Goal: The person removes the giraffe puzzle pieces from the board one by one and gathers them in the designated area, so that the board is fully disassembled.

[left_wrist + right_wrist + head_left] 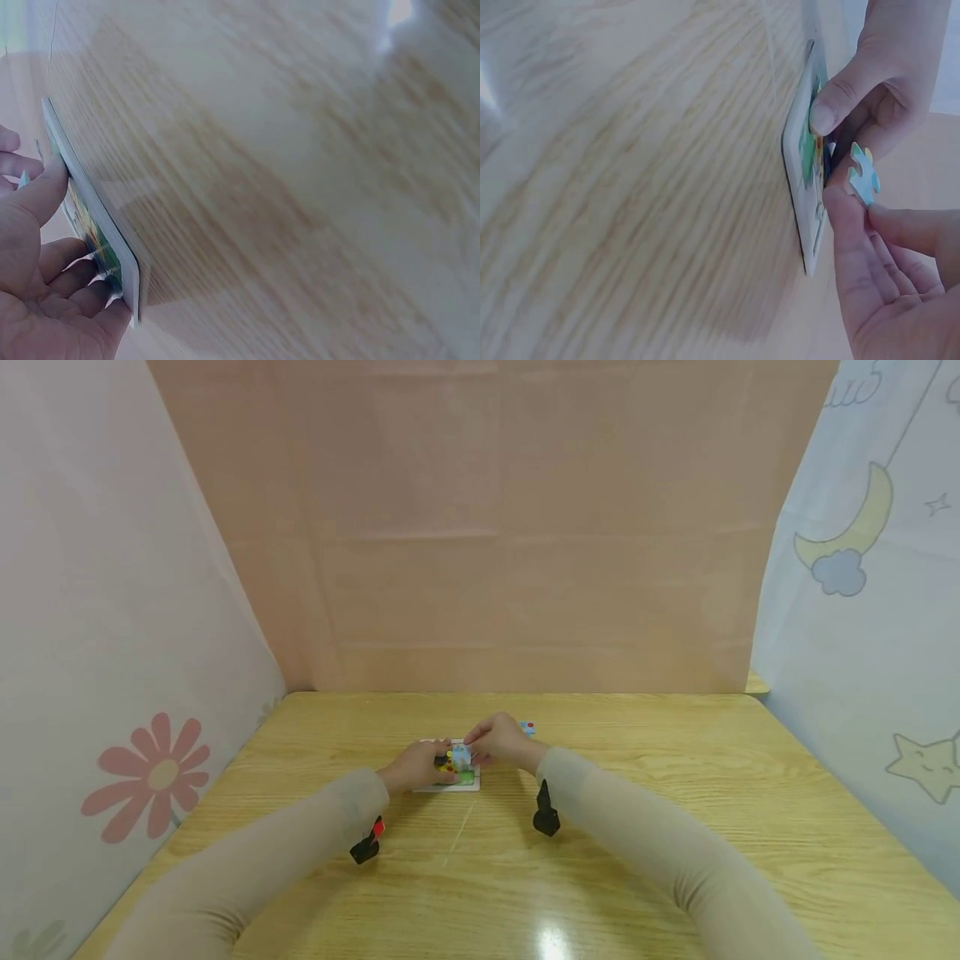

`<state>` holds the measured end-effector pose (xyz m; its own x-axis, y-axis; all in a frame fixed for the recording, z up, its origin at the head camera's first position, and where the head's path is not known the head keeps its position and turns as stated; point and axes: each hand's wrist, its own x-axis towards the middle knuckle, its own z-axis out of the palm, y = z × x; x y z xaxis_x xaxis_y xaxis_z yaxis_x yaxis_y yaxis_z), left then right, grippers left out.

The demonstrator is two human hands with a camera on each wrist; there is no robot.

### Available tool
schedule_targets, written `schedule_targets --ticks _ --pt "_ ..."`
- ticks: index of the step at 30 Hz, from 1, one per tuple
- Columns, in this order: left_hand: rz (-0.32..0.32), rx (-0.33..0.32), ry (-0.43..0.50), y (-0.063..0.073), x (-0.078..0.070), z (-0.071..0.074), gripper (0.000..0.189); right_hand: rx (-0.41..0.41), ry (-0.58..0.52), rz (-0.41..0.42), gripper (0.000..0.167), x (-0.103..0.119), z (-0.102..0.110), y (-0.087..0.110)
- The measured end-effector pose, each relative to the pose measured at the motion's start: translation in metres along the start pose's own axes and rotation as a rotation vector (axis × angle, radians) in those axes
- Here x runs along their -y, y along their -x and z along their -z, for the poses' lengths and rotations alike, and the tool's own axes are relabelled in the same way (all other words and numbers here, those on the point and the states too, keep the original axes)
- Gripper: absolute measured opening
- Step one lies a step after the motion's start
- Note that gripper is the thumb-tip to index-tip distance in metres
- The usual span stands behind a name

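Note:
A small jigsaw puzzle board point(468, 788) with a white border lies flat on the table, part of its green, yellow and blue picture showing. My left hand point(415, 766) rests over its left side, thumb pressing the picture near the front edge and the other fingers spread farther back. Between thumb and index finger, my right hand point(504, 742) pinches a light blue puzzle piece point(864, 176), tilted just above the board's right part. In the left wrist view, the board point(129, 274) is partly covered by the left hand's fingers.
Behind the right hand, a blue piece with red dots point(528, 727) lies on the wooden table point(637, 760). A brown backdrop point(495, 568) hangs at the table's far edge, and printed cloths stand at both sides. Each forearm carries a dark wrist camera.

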<state>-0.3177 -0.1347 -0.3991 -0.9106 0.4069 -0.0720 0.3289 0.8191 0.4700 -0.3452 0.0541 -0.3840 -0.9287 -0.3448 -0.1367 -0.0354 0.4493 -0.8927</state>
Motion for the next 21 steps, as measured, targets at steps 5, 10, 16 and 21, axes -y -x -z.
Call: schedule_targets --ticks 5,10,16,21 --pt "0.001 0.002 -0.01 -0.001 0.002 -0.001 0.066 -0.021 -0.042 -0.014 0.013 0.003 0.004 0.003" --pt "0.018 0.013 0.001 -0.003 0.005 -0.002 0.068 -0.05 -0.042 -0.042 0.017 0.007 0.012 0.008" --pt "0.016 0.015 0.024 -0.005 0.006 -0.002 0.068 -0.055 -0.046 -0.027 0.019 0.009 0.023 0.011" --pt "0.023 0.016 0.021 -0.007 0.008 -0.004 0.069 -0.064 -0.062 -0.029 0.02 0.006 0.033 0.011"
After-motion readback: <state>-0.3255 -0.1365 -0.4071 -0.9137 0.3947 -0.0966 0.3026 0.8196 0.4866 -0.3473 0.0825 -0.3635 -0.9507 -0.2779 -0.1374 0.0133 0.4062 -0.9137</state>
